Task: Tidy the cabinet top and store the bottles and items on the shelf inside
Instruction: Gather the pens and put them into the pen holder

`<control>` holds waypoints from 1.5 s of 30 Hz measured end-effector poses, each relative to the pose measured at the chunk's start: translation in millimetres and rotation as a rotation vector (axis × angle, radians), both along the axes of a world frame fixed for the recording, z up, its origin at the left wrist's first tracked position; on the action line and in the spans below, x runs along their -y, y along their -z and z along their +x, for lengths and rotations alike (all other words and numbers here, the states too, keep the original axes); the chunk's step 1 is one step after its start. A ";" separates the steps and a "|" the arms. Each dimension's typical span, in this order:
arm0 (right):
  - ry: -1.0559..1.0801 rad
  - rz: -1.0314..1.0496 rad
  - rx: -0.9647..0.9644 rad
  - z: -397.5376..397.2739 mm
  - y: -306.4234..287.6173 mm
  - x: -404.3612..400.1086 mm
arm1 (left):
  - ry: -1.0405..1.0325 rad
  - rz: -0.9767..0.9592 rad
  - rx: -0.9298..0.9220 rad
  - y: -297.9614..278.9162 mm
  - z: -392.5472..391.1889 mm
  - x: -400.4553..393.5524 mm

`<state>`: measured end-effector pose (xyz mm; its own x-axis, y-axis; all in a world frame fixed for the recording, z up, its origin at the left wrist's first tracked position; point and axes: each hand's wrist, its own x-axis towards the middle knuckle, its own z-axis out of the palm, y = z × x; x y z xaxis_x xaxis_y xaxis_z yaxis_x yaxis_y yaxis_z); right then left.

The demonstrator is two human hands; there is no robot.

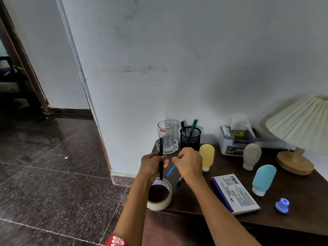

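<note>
My left hand is shut on a dark pen, held upright over the left end of the dark wooden cabinet top. My right hand hovers beside it with its fingers curled and nothing visible in it. Under the right hand a blue pen and a black marker lie on the top. A black mesh pen holder with two pens stands just behind. Three squeeze bottles stand upside down to the right: yellow, grey and light blue.
A roll of masking tape sits at the front left corner. A glass on a dish stands at the back left. A Faber-Castell box, a small blue cap, a grey organiser and a pleated lamp are further right. Dark tiled floor lies to the left.
</note>
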<state>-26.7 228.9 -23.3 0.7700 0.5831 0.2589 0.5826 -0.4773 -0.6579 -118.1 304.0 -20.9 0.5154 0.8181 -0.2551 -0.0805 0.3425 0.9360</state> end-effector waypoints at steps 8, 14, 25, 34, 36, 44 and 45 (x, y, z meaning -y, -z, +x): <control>-0.164 0.347 -0.050 -13.5 5.7 41.1 | 0.005 -0.021 0.055 5.9 -1.2 36.6; -0.215 0.482 -0.102 -8.9 13.9 45.5 | 0.071 -0.100 0.147 3.4 0.4 47.7; -0.266 0.437 -0.174 2.9 21.8 40.6 | 0.104 -0.146 0.239 14.5 2.4 41.7; -0.278 0.429 -0.260 2.3 23.2 33.5 | 0.082 -0.149 0.306 11.6 -2.5 43.4; -0.282 0.443 -0.286 1.4 21.6 34.1 | 0.072 -0.122 0.296 11.1 -2.3 43.8; -0.341 0.390 -0.354 2.2 21.3 34.3 | 0.023 -0.092 0.259 14.2 -2.9 39.5; -0.355 0.379 -0.372 2.8 20.3 34.8 | 0.009 -0.092 0.260 14.8 -3.8 39.5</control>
<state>-24.0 194.1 -43.6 0.6247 0.7399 0.2496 0.3624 0.0085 -0.9320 -121.9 264.4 -35.7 0.5803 0.7929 -0.1861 -0.3106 0.4267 0.8494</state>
